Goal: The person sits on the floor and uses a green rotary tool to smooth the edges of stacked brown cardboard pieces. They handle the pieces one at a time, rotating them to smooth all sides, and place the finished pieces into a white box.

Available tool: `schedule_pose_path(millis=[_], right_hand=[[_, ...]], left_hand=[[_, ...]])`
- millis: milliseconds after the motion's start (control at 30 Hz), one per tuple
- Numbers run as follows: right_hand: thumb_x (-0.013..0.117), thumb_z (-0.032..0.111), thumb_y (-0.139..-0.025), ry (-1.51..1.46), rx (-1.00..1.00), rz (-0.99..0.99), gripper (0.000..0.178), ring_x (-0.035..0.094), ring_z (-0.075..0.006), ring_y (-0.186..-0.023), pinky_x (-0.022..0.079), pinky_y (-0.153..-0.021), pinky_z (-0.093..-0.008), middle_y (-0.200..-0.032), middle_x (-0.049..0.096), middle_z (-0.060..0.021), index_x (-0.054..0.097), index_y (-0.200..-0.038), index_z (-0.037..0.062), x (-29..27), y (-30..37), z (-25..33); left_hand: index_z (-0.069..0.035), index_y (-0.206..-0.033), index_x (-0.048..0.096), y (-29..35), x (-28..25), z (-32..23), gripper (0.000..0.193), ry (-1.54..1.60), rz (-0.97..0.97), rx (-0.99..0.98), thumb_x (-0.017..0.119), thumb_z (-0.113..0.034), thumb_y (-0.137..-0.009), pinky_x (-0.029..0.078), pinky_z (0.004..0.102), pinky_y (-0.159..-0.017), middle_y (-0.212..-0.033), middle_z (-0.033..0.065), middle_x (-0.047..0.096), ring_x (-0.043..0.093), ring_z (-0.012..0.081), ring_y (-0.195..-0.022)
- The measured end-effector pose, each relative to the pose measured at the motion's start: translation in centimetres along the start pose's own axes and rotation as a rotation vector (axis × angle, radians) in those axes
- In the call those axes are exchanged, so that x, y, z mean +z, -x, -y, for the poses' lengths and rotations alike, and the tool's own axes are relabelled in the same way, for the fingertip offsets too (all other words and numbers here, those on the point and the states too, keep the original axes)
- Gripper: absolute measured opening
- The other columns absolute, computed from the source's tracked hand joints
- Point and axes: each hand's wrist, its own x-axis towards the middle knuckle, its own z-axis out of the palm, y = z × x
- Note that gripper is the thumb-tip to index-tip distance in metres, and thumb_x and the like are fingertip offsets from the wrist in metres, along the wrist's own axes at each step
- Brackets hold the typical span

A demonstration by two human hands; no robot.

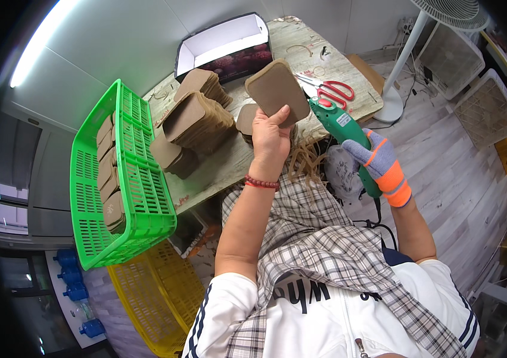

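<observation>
Bare apart from a red bead bracelet, my left hand grips a brown rounded-corner pad, thumb on its face. A grey and orange glove covers my right hand, which is wrapped round a green corded electric cutter. The cutter's head is close to the pad's right edge; whether they touch I cannot tell. Behind my left hand a low stack of pads is partly hidden. Taller stacks of similar pads stand to the left on the table. Thin tan trimmings hang at the table's front edge.
Red-handled scissors lie beyond the cutter. An open box stands at the back. On the left, a green basket holds more pads, above a yellow crate. A fan stands at the right.
</observation>
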Motion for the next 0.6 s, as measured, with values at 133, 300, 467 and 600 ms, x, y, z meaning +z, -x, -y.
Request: schedule_pose_path(millis=[133,300,467,600], right_hand=[[0.068,0.026,-0.084,-0.011,-0.006,-0.005,0.027,0.05,-0.0062,-0.05,0.041,-0.047,-0.0234,-0.062,0.053,0.0004,0.057,-0.09,0.0018,-0.3,-0.3,-0.1],[0.068,0.027,-0.084,-0.02,0.009,-0.027,0.028,0.05,-0.0064,-0.05,0.041,-0.047,-0.023,-0.062,0.053,0.0004,0.057,-0.09,0.0019,-0.9,-0.8,-0.2],[0.068,0.027,-0.084,0.007,0.004,0.017,0.028,0.049,-0.0064,-0.05,0.041,-0.047,-0.0227,-0.061,0.053,0.0004,0.058,-0.091,0.0017,-2.1,-0.8,-0.4],[0.068,0.028,-0.083,0.027,0.055,0.111,0.029,0.049,-0.0064,-0.05,0.04,-0.047,-0.0226,-0.061,0.053,0.0002,0.058,-0.09,0.0013,-3.5,0.3,1.1]], left_hand=[[-0.001,-0.11,0.052,1.1,-0.1,0.9,0.03,-0.045,0.029,-0.025,0.056,0.011,-0.083,0.053,0.0354,-0.085,-0.108,0.0113,0.063,0.063,0.0213,-0.096],[-0.001,-0.114,0.052,2.2,-0.7,1.4,0.032,-0.145,0.051,-0.084,0.054,0.011,-0.084,0.052,0.0351,-0.088,-0.11,0.0104,0.061,0.062,0.0216,-0.099],[0.0,-0.114,0.054,2.6,-1.0,0.0,0.034,-0.256,0.133,-0.117,0.054,0.012,-0.083,0.053,0.0329,-0.084,-0.107,0.0098,0.063,0.063,0.0198,-0.095],[0.001,-0.116,0.055,2.1,-2.0,-2.8,0.038,-0.452,0.222,-0.207,0.055,0.013,-0.08,0.052,0.0301,-0.083,-0.106,0.009,0.064,0.063,0.0167,-0.094]])
